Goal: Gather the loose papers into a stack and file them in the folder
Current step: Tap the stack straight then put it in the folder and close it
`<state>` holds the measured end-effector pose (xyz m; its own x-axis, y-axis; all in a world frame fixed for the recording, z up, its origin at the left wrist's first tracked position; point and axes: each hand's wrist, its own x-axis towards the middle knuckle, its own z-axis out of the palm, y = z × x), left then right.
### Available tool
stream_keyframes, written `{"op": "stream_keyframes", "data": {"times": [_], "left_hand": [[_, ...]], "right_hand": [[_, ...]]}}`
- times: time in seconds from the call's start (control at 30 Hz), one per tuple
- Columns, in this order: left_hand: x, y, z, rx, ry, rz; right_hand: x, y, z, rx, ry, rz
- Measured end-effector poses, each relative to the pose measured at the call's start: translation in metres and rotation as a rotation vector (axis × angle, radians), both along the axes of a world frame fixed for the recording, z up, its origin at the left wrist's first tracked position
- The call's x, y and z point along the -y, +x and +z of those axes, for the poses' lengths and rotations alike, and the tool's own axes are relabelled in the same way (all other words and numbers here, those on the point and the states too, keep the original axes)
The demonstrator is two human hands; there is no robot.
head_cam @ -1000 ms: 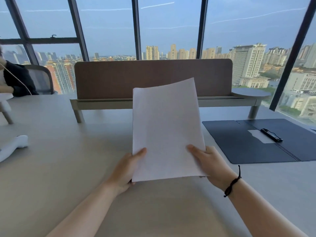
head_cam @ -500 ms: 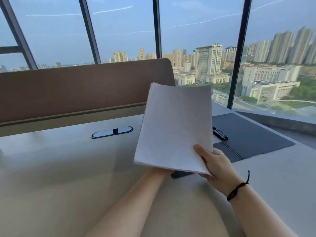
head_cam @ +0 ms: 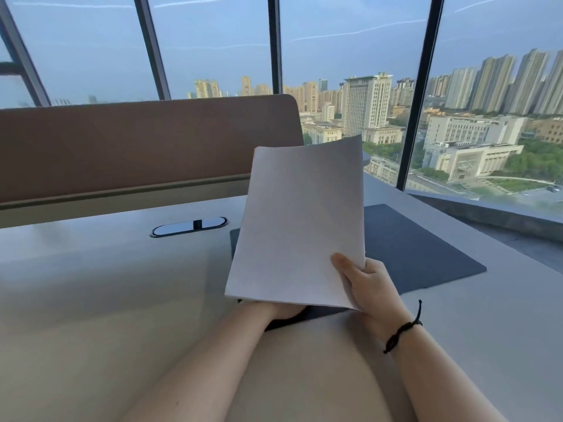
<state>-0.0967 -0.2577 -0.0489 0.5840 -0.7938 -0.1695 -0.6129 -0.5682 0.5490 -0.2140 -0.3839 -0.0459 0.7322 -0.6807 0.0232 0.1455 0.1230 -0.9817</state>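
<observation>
White paper stack (head_cam: 298, 220) pinched by right hand (head_cam: 370, 292), left hand (head_cam: 281, 310) beneath, grip hidden; above dark folder (head_cam: 417, 254)

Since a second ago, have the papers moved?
Yes. The papers went right, from the bare table to over the folder.

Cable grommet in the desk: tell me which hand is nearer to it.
Left. The left hand, under the paper stack, lies closer to the cable grommet. The right hand grips the stack's right edge, farther off.
</observation>
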Motion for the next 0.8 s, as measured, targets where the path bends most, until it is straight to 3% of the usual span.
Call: {"op": "stream_keyframes", "data": {"times": [0.1,0.23,0.37,0.47,0.6,0.7,0.8], "left_hand": [[-0.053,0.005,0.001,0.068,-0.044,0.034],[-0.141,0.007,0.000,0.310,0.029,0.139],[-0.224,0.004,0.010,0.354,0.087,0.277],[-0.279,0.006,0.021,0.325,0.006,0.410],[-0.330,0.023,0.024,0.169,-0.123,0.670],[-0.348,0.042,0.027,-0.050,-0.543,0.849],[-0.354,0.055,0.030,-0.689,-1.069,0.785]], "right_hand": [[-0.020,-0.002,0.005,0.000,-0.014,0.016],[-0.065,-0.001,0.005,-0.010,0.031,0.045],[-0.132,0.006,0.003,-0.080,0.098,0.128],[-0.189,0.015,0.003,-0.137,0.131,0.223],[-0.248,0.034,0.000,-0.183,0.100,0.318],[-0.270,0.043,0.001,-0.205,0.064,0.352],[-0.272,0.045,0.002,-0.221,0.066,0.364]]}}
